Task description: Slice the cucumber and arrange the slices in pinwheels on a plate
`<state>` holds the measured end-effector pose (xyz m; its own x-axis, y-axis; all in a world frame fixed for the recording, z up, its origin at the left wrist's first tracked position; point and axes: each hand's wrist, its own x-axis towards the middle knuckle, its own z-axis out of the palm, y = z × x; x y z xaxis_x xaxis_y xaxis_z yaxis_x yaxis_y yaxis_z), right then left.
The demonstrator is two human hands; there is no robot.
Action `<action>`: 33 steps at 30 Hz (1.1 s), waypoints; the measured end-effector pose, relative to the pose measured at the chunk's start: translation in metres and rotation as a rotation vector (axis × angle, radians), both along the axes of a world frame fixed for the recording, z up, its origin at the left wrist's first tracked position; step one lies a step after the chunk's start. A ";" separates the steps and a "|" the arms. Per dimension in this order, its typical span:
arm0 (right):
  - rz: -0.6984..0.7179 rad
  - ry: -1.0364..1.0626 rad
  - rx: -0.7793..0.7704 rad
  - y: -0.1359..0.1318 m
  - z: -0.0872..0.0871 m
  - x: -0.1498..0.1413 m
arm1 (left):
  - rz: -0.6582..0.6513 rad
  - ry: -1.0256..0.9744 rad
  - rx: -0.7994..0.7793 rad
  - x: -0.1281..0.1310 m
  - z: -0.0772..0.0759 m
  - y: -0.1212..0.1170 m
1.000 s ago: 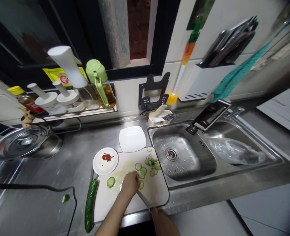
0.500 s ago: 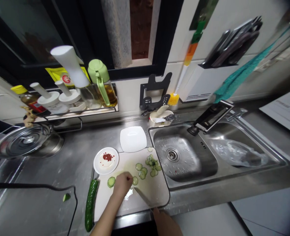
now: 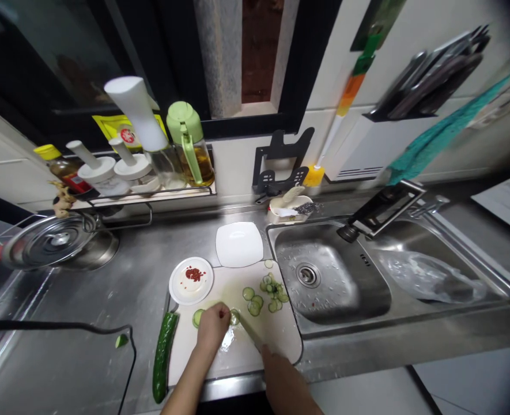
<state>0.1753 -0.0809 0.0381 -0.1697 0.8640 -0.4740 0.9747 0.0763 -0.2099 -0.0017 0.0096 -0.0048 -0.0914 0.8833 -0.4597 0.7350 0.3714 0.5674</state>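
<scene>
My right hand [image 3: 278, 372] grips a knife [image 3: 250, 332] by its handle, the blade slanting up and left over the cutting board [image 3: 220, 366]. The knife's tip reaches a cucumber slice [image 3: 234, 317] in the middle of the board. Right beside that slice is my left hand [image 3: 214, 325], its fingers curled and pressed together; whatever they pinch is hidden. Another cucumber slice [image 3: 197, 317] shows partly behind the left hand. Several slices [image 3: 253, 302] and a heap of small cucumber pieces [image 3: 274, 291] lie toward the board's right side.
A whole-looking cucumber [image 3: 165, 357] lies along the board's left edge. On the board's far side are a plate with red bits [image 3: 179, 294] and a white square dish [image 3: 240, 245]. The sink [image 3: 336, 276] adjoins on the right. A black cable [image 3: 86, 327] crosses the counter.
My right hand has moved up and left with the knife, bringing the blade tip to the slice by my left fingers. The view has shifted slightly.
</scene>
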 end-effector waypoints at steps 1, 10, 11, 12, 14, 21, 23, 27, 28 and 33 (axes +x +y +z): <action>0.015 -0.036 -0.091 0.002 0.003 -0.002 | 0.004 0.005 -0.001 0.000 0.000 0.000; 0.011 -0.017 -0.264 0.014 0.023 -0.007 | -0.001 0.030 -0.020 0.000 -0.004 0.001; 0.003 -0.005 -0.276 0.014 0.022 -0.007 | 0.001 0.028 -0.022 0.000 -0.005 0.001; -0.006 0.010 -0.284 0.013 0.020 -0.007 | 0.004 0.026 -0.025 0.000 -0.005 0.001; -0.023 0.039 -0.281 0.012 0.017 -0.007 | 0.009 0.026 -0.030 0.000 -0.004 0.002; -0.052 0.045 -0.238 0.007 0.010 -0.013 | 0.008 0.022 -0.033 0.001 0.000 0.002; -0.038 0.034 -0.262 0.004 0.013 -0.011 | 0.007 0.020 -0.031 0.002 0.000 0.001; -0.079 0.042 -0.352 -0.002 0.016 0.001 | 0.003 0.018 -0.001 0.002 0.001 -0.001; -0.104 0.039 -0.377 -0.004 0.015 0.005 | 0.000 0.016 0.013 0.002 0.001 -0.002; -0.175 0.052 -0.455 -0.013 0.002 0.016 | 0.003 0.016 0.074 -0.013 0.003 -0.010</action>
